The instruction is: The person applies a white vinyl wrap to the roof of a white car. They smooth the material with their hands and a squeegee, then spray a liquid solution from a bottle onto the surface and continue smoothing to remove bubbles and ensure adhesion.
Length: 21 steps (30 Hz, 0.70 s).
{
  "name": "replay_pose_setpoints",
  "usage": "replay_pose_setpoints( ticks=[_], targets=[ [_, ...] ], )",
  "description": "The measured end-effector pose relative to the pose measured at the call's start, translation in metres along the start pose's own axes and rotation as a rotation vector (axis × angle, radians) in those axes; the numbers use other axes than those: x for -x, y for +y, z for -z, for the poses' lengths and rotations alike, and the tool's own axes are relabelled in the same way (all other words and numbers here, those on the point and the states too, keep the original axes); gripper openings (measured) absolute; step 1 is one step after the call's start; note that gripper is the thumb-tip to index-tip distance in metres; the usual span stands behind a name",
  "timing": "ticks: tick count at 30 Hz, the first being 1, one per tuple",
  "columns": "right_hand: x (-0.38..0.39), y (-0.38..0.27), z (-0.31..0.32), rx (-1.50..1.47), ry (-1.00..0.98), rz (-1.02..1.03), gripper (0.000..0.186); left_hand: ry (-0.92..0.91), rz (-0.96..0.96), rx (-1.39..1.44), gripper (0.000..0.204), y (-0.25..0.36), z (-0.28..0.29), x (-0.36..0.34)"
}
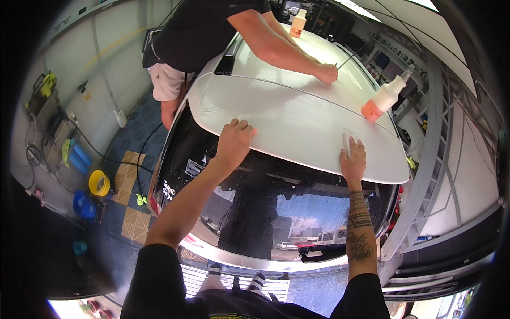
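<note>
The white spoiler at the rear edge of a car roof [297, 127] lies under both hands. My left hand [232, 144] rests on its left part with the fingers curled down. A bit of orange shows at those fingertips, too small to name. Farther right, my tattooed right arm reaches up, and my right hand [354, 162] presses a small whitish pad [346, 140] against the panel. Part of that pad is hidden by the fingers. Below the spoiler is the dark, wet-looking rear window [255, 212], full of reflections.
A co-worker's hand [328, 73] is on the roof ahead, near a thin dark rod. One spray bottle with orange liquid [383, 99] stands on the right of the roof, another bottle [298, 24] farther off. Yellow [99, 183] and blue buckets [84, 204] sit on the floor at left.
</note>
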State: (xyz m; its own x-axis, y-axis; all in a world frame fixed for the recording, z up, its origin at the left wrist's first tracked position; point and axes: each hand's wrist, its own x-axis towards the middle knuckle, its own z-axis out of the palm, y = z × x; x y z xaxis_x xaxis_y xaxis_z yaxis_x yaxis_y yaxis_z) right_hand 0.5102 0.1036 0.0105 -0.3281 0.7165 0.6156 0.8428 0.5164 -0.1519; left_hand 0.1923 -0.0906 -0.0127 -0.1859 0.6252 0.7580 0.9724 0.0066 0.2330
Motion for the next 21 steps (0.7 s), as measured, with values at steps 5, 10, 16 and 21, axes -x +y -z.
replay_pose_setpoints(
  ticks=[5,10,16,21],
  targets=[
    [-0.002,0.003,0.002,-0.085,0.003,0.037,0.052,0.04,0.232,-0.078,0.008,-0.072,0.009,-0.03],
    [0.002,0.013,0.006,-0.116,-0.029,0.012,0.053,-0.037,-0.034,0.033,0.012,-0.001,-0.007,-0.011],
    [-0.002,-0.004,0.006,-0.099,-0.052,0.004,0.054,-0.005,0.307,-0.222,0.019,-0.098,0.005,-0.027],
    [0.003,0.001,0.009,-0.08,-0.05,-0.024,0.053,-0.019,0.072,-0.163,0.01,-0.065,0.005,-0.016]
  ],
)
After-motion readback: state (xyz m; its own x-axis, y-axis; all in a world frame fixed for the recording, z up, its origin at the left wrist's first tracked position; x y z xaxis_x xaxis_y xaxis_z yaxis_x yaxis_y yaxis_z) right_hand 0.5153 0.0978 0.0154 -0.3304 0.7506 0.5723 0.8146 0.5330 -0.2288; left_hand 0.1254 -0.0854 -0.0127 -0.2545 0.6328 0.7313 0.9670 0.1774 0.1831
